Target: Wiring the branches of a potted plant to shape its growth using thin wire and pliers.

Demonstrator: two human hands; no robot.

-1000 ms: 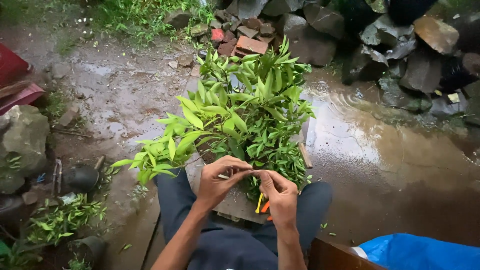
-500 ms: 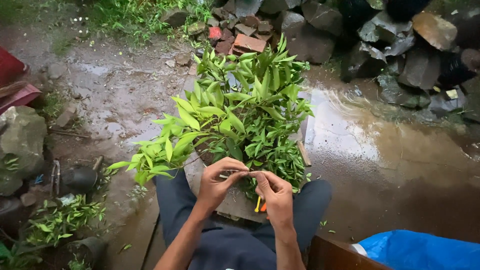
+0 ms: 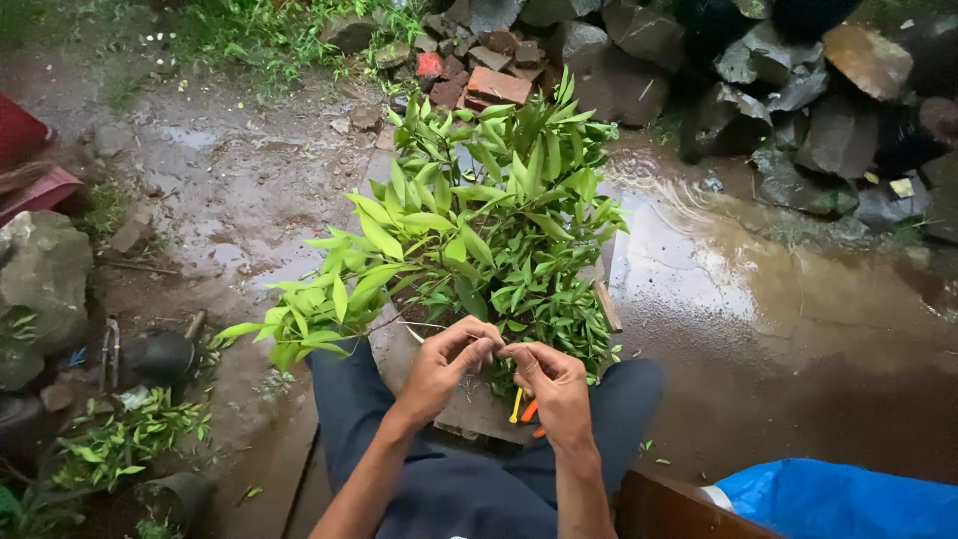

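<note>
Left hand (image 3: 446,364) and right hand (image 3: 549,384) pinch a thin stem (image 3: 499,348) of the leafy plant (image 3: 479,240); over-bending may snap it.

My left hand (image 3: 449,364) and my right hand (image 3: 547,384) meeting fingertip to fingertip, pinching thin stem at base of leafy green cuttings (image 3: 479,220). Cuttings lying on stone slab (image 3: 469,409) between my knees. Muddy puddle (image 3: 758,289) spreading to right.

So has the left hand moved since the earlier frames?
No, barely. The left hand pinches at the same spot in front of the leafy branches, fingertips meeting the right hand above the slab, as before.
</note>
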